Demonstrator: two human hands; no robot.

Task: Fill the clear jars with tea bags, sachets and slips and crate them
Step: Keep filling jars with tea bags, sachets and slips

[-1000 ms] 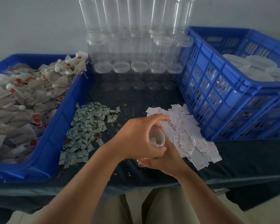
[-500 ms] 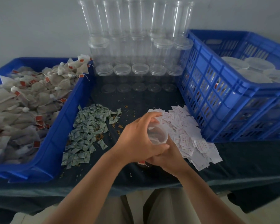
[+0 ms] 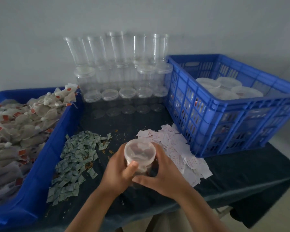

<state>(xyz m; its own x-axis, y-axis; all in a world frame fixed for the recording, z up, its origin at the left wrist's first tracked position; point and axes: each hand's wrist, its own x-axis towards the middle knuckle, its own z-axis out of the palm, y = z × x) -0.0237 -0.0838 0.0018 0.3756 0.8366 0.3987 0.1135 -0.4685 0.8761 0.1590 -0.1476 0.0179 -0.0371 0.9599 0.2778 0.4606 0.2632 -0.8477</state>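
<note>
Here both hands, left [image 3: 119, 171] and right [image 3: 164, 174], clasp the lidded jar [image 3: 139, 154].

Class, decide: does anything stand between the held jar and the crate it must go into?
Only the near wall of the crate, which the jar must be lifted over; the slips between lie flat.

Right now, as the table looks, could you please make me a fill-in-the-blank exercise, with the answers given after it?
1. The left hand and the right hand grip the same ____.
2. The tea bags fill the blue tray on the ____ side.
3. The capped jars stand inside the blue ____.
4. The green sachets lie to the ____ of the white slips.
Answers: jar; left; crate; left.
</note>
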